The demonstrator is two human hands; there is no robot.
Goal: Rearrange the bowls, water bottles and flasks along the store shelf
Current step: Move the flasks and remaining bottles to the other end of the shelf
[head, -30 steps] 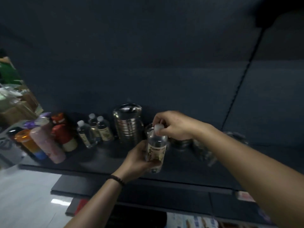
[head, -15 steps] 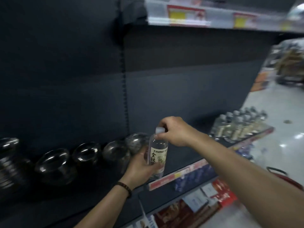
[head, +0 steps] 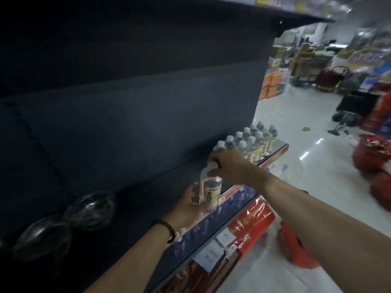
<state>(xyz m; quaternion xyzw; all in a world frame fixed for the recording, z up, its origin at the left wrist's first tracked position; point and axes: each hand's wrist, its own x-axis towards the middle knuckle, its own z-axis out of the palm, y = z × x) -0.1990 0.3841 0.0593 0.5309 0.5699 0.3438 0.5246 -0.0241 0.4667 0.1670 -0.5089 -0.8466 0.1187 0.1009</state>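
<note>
now a water bottle is gripped by left hand and right hand. it is best set upright beside the far bottle row.

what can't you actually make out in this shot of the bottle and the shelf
Head view only:
- Clear plastic water bottle: label print blurred; base hidden by the left hand, so contact with the dark shelf is unclear.
- White cap: mostly covered by the right hand.
- Clear glass bowls: dark, smeared, row cut by the left edge; count unknown.
- Far group of white-capped bottles: back row hidden by the front ones.
</note>
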